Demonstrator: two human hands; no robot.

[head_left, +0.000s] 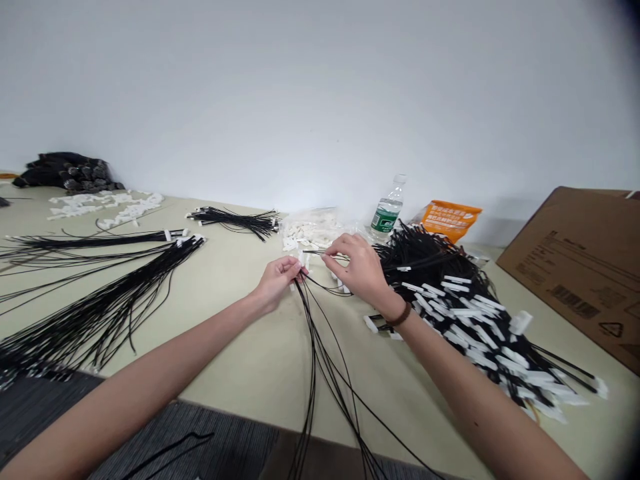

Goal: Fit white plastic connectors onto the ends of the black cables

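Observation:
Near the middle of the table, my left hand (281,279) pinches the upper ends of several thin black cables (320,360), which fan down over the table's front edge. A small white piece shows above its fingertips. Just to the right, my right hand (357,267) has its thumb and forefinger together on a thin black cable that runs leftward to the left fingertips. Behind both hands lies a clear bag of white connectors (315,228). A few white pieces lie partly hidden under my right hand.
Black cables with white connectors (465,313) are heaped at the right, beside a cardboard box (575,267). A water bottle (388,208) and an orange packet (447,220) stand behind. More cable bundles (115,297) and white pieces (131,208) lie left.

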